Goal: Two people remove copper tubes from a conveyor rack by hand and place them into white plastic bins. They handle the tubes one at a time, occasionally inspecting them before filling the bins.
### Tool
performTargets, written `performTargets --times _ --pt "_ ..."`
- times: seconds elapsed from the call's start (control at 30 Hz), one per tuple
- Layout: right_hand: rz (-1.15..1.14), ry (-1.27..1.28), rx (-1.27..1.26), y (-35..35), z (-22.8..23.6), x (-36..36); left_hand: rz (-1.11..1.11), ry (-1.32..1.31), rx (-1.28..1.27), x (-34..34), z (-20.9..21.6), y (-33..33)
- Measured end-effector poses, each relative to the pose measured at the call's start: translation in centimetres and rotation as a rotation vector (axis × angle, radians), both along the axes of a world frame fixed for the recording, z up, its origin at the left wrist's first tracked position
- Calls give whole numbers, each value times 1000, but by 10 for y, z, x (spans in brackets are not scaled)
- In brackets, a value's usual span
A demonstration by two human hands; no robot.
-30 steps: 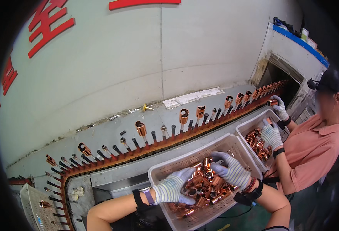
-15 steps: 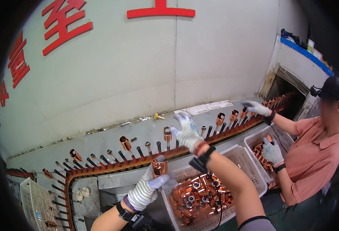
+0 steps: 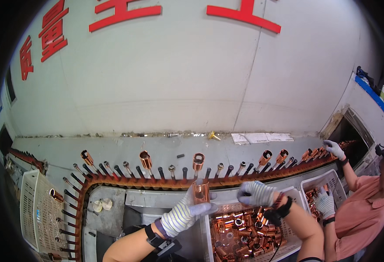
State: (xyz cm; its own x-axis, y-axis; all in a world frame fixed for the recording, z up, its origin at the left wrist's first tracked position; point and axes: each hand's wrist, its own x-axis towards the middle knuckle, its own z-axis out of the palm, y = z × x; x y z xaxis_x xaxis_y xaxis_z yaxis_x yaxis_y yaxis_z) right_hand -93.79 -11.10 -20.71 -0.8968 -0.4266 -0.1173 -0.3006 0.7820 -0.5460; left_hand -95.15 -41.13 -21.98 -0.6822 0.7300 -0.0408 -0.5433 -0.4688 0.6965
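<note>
My left hand (image 3: 179, 216), in a striped work glove, is closed around a shiny copper sleeve (image 3: 201, 192) held upright in front of the conveyor line. To its right, my right hand (image 3: 257, 193), gloved alike, hovers over the near edge of the line and the crate of copper parts. Its fingers are loosely bent and slightly blurred, with nothing visible in them. Just beyond my left hand, a copper sleeve with a cut-out rim (image 3: 198, 161) sits on a post of the line. Another copper sleeve (image 3: 145, 160) stands on a post farther left.
A white plastic crate (image 3: 207, 244) full of copper pieces stands below my right hand. The curved conveyor (image 3: 174, 185) carries several dark posts. Another white crate (image 3: 29, 205) is at the left. A co-worker in a pink shirt (image 3: 358, 218) works at the right beside a smaller crate (image 3: 338, 185).
My right hand has drawn back from the post with the copper sleeve and come down nearer my left hand. My left hand keeps its sleeve. The view has turned left.
</note>
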Motion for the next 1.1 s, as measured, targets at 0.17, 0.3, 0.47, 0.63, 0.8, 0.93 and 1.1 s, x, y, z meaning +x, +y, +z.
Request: performTargets --times 0.17,0.3,0.47,0.63,0.8,0.93,1.1 --pt "-300 380 169 15 23 -77 4 3 -36 -18 -12 -13" --pt "-454 550 296 59 -5 -132 -126 -128 -46 -15 12 4" --pt "-551 358 -247 63 -68 -116 -241 -248 25 -9 -10 37" --pt "226 472 -87 -50 -41 -51 -82 -203 24 -16 1 24" --pt "-87 254 132 35 -23 -27 -122 -205 -71 -8 10 28" --pt "-660 376 422 86 27 -45 -134 -103 -96 19 25 28" --pt "-1009 76 409 157 23 -68 -252 -7 -150 53 48 47"
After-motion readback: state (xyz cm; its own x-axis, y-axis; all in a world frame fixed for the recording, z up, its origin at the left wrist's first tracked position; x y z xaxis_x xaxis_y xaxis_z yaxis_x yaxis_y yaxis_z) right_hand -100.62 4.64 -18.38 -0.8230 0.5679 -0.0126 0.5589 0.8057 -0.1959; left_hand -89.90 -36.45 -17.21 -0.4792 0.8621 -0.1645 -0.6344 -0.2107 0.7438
